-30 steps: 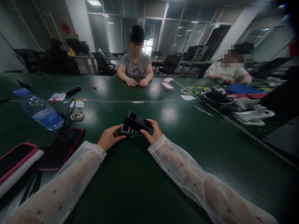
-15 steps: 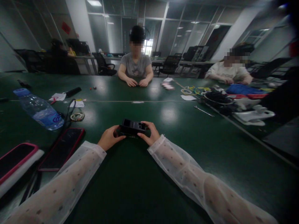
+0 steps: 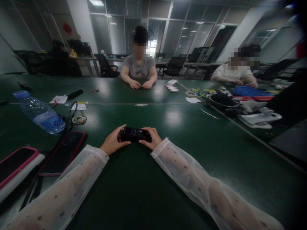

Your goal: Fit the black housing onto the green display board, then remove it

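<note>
A small black box-shaped device [image 3: 134, 133] with a dark display and a row of tiny marks on its top face is between my two hands, over the green table [image 3: 141, 179]. At its left end my left hand [image 3: 114, 139] curves round the device, the thumb along the near side and the fingers behind. My right hand [image 3: 152, 137] grips the right end, thumb in front and fingers across the top edge. Sheer white dotted sleeves cover both forearms. What exactly the device is, I cannot make out.
Left lie a water bottle [image 3: 40, 113], a phone in a red case [image 3: 63, 153], a second phone [image 3: 18, 163] and a bracelet [image 3: 79, 119]. Right are a wrench [image 3: 209, 114], cables [image 3: 222, 100] and a white clamp-like part [image 3: 260, 118]. Two people sit across the table.
The device has gone from tilted, with its right end turned toward me, to lying flatter and level. My left fingers have opened slightly along its far edge; my right hand has shifted a little.
</note>
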Action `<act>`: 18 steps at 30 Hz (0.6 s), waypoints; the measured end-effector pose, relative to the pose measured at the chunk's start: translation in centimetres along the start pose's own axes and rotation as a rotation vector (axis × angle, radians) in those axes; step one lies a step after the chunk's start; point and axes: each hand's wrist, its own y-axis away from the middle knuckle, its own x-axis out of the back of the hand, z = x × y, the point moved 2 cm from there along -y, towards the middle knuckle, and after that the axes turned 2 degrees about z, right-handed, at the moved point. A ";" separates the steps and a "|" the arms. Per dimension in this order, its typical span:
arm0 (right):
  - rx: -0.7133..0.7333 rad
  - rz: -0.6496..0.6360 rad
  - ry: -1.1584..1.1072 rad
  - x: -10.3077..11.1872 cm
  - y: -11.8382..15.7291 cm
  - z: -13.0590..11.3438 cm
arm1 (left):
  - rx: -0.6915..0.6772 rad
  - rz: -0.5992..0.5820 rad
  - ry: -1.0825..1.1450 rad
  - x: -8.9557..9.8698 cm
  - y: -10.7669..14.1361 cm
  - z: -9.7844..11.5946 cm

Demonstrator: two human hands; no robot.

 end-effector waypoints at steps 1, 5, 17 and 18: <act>-0.002 -0.001 -0.002 0.0 0.0 0.0 | 0.000 -0.005 -0.003 0.0 0.0 0.1; 0.032 -0.002 -0.012 0.2 -0.1 -0.5 | -0.005 -0.037 0.001 0.3 0.1 0.7; -0.065 -0.098 -0.188 0.6 0.0 -0.6 | -0.031 -0.073 0.038 0.5 0.1 1.2; -0.071 -0.104 -0.211 0.7 -0.1 -0.7 | -0.029 -0.075 0.040 0.5 0.1 1.2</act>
